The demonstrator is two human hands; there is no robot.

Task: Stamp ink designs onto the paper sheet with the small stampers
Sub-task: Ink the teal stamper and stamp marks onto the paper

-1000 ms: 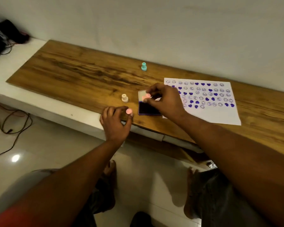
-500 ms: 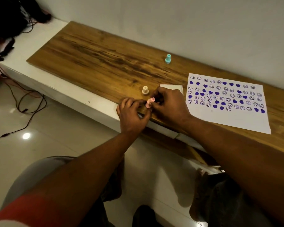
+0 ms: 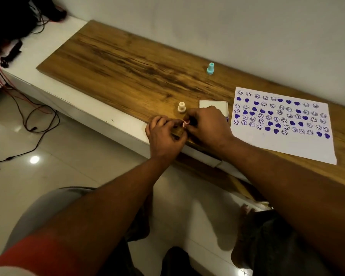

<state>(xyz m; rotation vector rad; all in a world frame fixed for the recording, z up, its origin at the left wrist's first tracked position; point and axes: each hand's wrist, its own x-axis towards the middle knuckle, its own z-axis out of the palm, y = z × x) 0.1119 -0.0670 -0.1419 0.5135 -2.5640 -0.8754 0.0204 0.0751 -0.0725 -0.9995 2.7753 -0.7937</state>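
Observation:
At the wooden board's (image 3: 127,62) front edge my two hands meet around a small pink stamper (image 3: 185,122), of which only a sliver shows between the fingertips. My left hand (image 3: 163,136) pinches it from the left with curled fingers. From the right, my right hand (image 3: 207,126) pinches it too. The white paper sheet (image 3: 287,148) lies to the right, covered in rows of purple smileys and hearts. A cream stamper (image 3: 181,107) stands just behind my hands. A teal stamper (image 3: 210,68) stands further back. My right hand hides most of the ink pad (image 3: 227,120); its white lid (image 3: 213,104) shows.
The board rests on a white ledge (image 3: 88,108) against a pale wall. Red and black cables (image 3: 28,108) trail over the tiled floor at left, under dark gear in the top-left corner. My knees and feet are below the ledge.
My right hand left the ink pad with a pink piece and came to my left hand, which held another pink piece. The two now meet at the board's edge. The view shifted left.

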